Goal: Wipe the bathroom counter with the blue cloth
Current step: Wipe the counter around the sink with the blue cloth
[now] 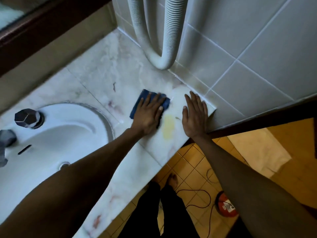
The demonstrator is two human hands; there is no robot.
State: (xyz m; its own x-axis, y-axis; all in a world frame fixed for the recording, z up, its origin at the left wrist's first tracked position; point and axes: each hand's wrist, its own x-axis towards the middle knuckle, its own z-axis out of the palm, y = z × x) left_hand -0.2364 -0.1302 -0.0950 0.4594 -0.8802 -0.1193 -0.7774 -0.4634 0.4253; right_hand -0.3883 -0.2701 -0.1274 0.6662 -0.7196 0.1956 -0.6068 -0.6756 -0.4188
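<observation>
The blue cloth lies flat on the pale marble counter, right of the sink. My left hand presses down on it with fingers spread, covering most of the cloth. My right hand rests flat and empty on the counter's right end, close to the tiled wall. A yellowish stain sits on the marble between my two hands.
A white sink with a dark faceted tap handle fills the left. Two white ribbed hoses hang in a loop against the grey tiled wall. Below the counter edge are yellow floor tiles, a red round object and a cable.
</observation>
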